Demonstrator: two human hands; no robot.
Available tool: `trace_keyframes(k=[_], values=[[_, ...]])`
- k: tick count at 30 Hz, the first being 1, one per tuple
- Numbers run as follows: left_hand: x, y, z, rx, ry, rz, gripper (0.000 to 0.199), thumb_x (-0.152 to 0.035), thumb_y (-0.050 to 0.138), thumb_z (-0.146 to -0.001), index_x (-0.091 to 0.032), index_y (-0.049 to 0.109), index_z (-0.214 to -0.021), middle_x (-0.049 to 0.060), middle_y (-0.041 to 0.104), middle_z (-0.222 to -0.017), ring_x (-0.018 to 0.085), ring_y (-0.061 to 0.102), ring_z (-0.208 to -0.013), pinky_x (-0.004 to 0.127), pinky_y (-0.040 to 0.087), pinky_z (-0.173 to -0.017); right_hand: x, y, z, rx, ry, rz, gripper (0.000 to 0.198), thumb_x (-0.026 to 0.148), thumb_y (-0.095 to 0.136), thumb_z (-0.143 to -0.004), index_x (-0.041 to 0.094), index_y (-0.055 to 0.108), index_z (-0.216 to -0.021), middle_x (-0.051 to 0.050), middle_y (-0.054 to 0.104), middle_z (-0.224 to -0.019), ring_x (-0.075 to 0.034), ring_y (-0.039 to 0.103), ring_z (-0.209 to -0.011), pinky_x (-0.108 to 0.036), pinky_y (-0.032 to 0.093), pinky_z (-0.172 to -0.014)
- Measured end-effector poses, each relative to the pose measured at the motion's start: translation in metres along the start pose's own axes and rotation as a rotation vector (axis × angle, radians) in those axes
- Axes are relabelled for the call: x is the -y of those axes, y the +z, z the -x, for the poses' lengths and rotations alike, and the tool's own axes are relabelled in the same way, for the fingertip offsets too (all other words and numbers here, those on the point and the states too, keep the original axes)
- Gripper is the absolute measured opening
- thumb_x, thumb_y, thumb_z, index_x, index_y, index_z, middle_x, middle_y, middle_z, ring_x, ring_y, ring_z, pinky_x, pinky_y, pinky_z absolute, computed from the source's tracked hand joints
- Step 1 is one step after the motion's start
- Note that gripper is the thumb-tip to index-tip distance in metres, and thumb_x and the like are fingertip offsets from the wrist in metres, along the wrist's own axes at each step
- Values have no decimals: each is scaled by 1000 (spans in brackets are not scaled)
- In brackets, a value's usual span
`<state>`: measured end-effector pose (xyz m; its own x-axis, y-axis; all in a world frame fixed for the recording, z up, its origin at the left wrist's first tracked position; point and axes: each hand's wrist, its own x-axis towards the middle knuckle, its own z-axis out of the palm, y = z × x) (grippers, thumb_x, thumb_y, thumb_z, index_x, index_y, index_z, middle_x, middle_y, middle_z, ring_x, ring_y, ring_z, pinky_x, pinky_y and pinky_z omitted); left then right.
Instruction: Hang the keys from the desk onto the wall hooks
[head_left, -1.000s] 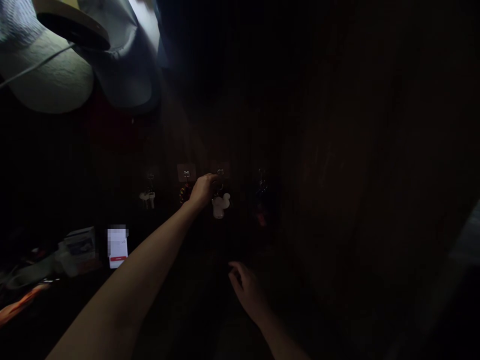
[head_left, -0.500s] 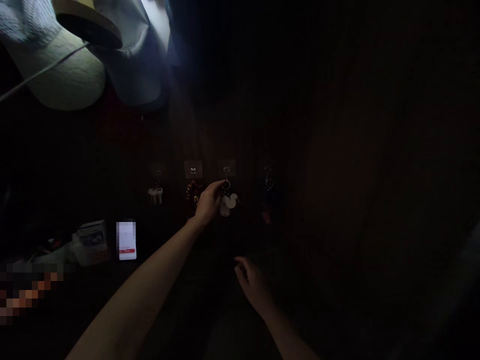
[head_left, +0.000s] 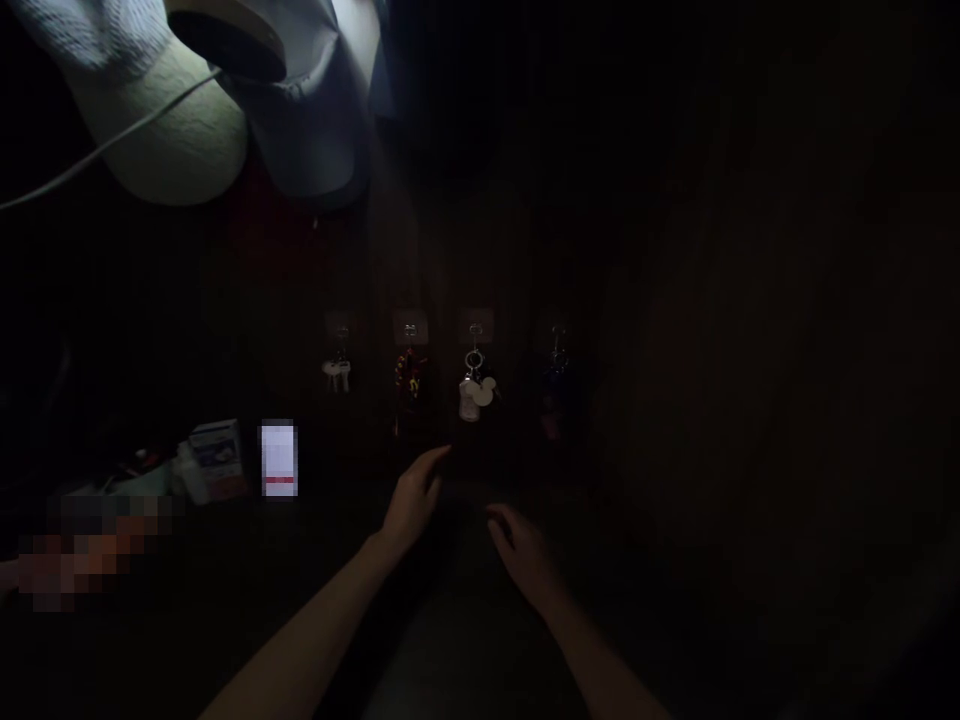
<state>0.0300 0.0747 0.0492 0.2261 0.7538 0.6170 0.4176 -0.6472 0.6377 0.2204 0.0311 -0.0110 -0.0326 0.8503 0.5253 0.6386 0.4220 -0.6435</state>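
In the dim light, a keyring with pale tags (head_left: 471, 395) hangs from a wall hook (head_left: 475, 329). Below it and a little to the left is my left hand (head_left: 415, 497), fingers stretched out, touching nothing. My right hand (head_left: 523, 552) hovers lower and to the right, thumb and forefinger apart, with nothing visible in it. To the left hang a dark beaded bundle with red and yellow bits (head_left: 410, 380) and a set of keys (head_left: 337, 374). On the right, a dark hanging item (head_left: 556, 385) is too dim to name.
A lit phone (head_left: 279, 460) stands upright at left, beside a small box (head_left: 219, 460). Pale caps (head_left: 172, 130) hang at the upper left, with a white cable (head_left: 112, 150) across them. The lower left corner is pixelated; the right side is very dark.
My left hand has come away from the keyring with pale tags and moved down. That keyring hangs on its hook. The whole view has shifted slightly; my right hand keeps much the same pose.
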Motion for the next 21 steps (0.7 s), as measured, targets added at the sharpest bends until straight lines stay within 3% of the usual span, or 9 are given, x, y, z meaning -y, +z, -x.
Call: trace_keyframes(k=[10, 15, 21], values=[[13, -21, 59, 75, -180, 45, 34, -20, 42, -83, -27, 57, -113, 1, 61, -116, 16, 55, -110, 35, 41, -99, -3, 2, 0, 17, -4, 8, 27, 32, 39, -84, 23, 61, -97, -6, 68, -98, -20, 64, -93, -35, 48, -84], [7, -32, 78, 110, -257, 27, 25, -21, 45, -81, -26, 65, -97, 1, 66, -103, 18, 60, -99, 33, 44, -91, -2, 2, 0, 57, -22, 28, 27, 31, 38, -84, 22, 61, -96, -6, 68, -97, -19, 64, -92, -32, 48, -83], [0, -48, 100, 168, -361, 51, 23, -25, 46, -81, -25, 67, -91, 1, 68, -94, 17, 62, -84, 30, 46, -81, -1, 2, 3, 124, -31, 59, 27, 30, 38, -85, 23, 62, -93, -4, 69, -94, -18, 64, -89, -32, 47, -80]])
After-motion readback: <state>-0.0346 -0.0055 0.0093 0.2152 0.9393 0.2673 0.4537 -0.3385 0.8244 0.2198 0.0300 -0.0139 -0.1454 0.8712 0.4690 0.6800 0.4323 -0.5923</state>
